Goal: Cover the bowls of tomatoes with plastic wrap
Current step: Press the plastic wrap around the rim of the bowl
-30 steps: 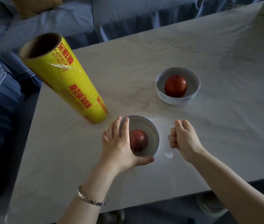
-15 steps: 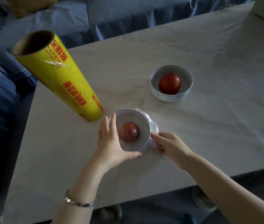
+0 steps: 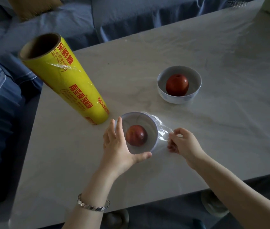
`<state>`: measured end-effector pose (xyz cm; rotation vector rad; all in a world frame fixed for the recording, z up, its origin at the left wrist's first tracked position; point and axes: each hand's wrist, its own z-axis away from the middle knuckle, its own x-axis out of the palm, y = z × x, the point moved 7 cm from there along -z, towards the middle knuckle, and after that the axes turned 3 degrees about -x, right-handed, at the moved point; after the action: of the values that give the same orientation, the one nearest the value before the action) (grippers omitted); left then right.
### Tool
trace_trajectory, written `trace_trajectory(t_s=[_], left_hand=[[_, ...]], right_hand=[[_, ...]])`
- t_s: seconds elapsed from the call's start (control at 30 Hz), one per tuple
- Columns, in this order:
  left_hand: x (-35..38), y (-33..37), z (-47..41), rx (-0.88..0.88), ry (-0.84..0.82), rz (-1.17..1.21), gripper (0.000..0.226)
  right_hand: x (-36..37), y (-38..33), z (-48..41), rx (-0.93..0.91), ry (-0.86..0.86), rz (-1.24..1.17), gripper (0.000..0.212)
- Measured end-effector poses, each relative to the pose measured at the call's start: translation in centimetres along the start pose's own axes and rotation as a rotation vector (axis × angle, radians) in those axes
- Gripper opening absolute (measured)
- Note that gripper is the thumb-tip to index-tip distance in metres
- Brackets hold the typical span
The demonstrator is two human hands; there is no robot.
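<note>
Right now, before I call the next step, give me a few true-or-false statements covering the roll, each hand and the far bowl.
1. The roll lies flat on the table. False: it stands on end.
2. The left hand holds the near bowl. True.
3. The right hand pinches wrap beside that bowl. True.
4. The far bowl is empty. False: it holds a tomato.

The right hand (image 3: pixel 183 142) has drawn back from the near bowl (image 3: pixel 140 120), pinching the plastic wrap (image 3: pixel 163 131).
</note>
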<state>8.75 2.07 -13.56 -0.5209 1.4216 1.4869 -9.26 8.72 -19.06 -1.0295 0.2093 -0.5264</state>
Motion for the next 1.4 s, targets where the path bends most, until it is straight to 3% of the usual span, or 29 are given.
trace_trajectory(t_s=[0.07,0.13,0.33,0.5,0.6,0.67,0.73,0.9,1.07,1.13,1.3,1.4], left_hand=[[-0.2,-0.2,-0.1,0.019,0.013,0.080,0.127],[-0.8,-0.6,-0.4,0.003,0.106,0.199,0.111],[-1.6,-3.7,-2.2,-0.388,0.211,0.440,0.035],[-2.3,-3.1,-2.2,-0.370,0.267,0.512,0.047],[-2.1,-3.0,-1.2,-0.351,0.308,0.613,0.038],[-1.9,-2.8,-0.3,-0.340,0.317,0.679,0.028],[-1.9,-2.6,0.3,-0.325,0.307,0.743,0.023],[-2.5,-0.8,0.2,-0.254,0.093,0.722,0.039],[-4.0,3.1,0.3,-0.026,-0.077,0.737,0.042],[-3.5,3.4,0.7,-0.035,-0.123,0.754,0.040],[-3.0,2.5,1.7,-0.103,-0.037,0.870,0.067],[-3.0,2.4,2.4,-0.092,0.026,0.874,0.047]], right_hand=[[0.2,-0.2,-0.4,-0.015,0.017,0.085,0.003],[0.1,-0.3,-0.5,-0.016,0.038,0.109,0.014],[3.1,0.6,0.1,0.145,-0.165,-0.089,0.020],[3.2,0.2,0.7,0.078,-0.233,-0.079,0.033],[3.1,-0.6,1.5,0.027,-0.276,-0.210,0.027],[2.6,-1.9,2.0,-0.025,-0.278,-0.203,0.020],[2.0,-2.9,2.6,-0.081,-0.286,-0.168,0.026],[0.5,-5.0,4.6,-0.195,-0.287,-0.073,0.056],[0.5,-5.6,5.8,-0.230,-0.343,-0.059,0.046],[0.7,-5.5,6.2,-0.232,-0.378,-0.058,0.055],[0.8,-5.1,6.7,-0.214,-0.488,0.018,0.071],[0.9,-5.2,6.9,-0.159,-0.589,0.074,0.072]])
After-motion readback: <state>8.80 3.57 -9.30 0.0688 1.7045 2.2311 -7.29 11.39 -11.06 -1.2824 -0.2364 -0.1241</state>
